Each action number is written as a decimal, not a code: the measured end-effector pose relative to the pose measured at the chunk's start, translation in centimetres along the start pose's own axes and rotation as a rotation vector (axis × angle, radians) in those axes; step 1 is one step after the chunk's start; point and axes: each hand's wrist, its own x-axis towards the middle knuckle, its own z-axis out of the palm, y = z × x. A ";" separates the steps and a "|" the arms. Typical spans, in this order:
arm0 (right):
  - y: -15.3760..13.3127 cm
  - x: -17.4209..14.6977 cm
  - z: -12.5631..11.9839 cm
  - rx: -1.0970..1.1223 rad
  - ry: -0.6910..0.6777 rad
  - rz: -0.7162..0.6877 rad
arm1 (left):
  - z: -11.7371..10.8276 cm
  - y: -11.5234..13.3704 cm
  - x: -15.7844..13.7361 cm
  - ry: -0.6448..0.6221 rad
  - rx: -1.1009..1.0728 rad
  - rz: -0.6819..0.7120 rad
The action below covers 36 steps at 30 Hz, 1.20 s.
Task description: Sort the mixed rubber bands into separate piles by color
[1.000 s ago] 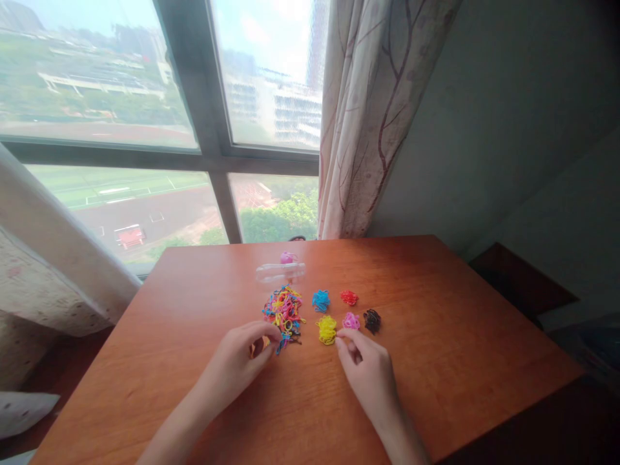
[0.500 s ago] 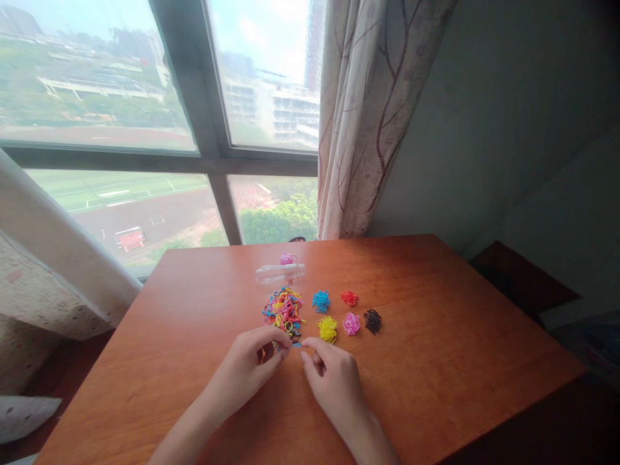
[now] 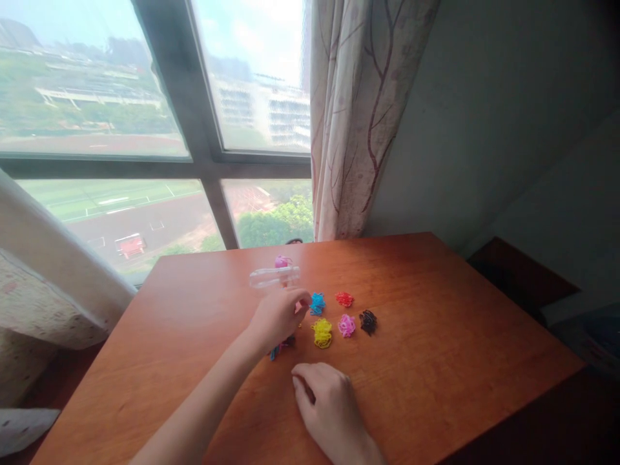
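Observation:
My left hand reaches over the mixed pile of small coloured rubber bands, hiding most of it. Its fingers are pinched together at the left edge of the blue rubber bands; whatever is between the fingertips is hidden. Nearer to me, my right hand is low over the table with its fingers curled in and nothing visible in them. In front of it lie the yellow rubber bands, with the pink rubber bands and black rubber bands to their right. Red rubber bands form a pile farther back.
Behind the piles, a clear plastic container lies on its side on the wooden table. A small pink-purple object is just beyond it. A window and a curtain border the table's far edge.
My left hand has moved forward and right, from the near edge of the mixed pile to the blue pile. My right hand has drawn back slightly, and the hands are now apart.

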 end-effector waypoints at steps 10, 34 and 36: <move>0.2 -0.1 0.4 0.027 -0.015 -0.002 | 1.0 -0.3 2.8 -0.003 0.061 -0.014; -1.6 3.7 -0.8 -0.260 -0.159 0.100 | -1.1 -3.6 -8.8 0.037 -0.086 -0.317; -1.9 4.6 -0.8 -0.279 -0.163 0.104 | -1.1 -3.6 -9.0 0.039 -0.086 -0.317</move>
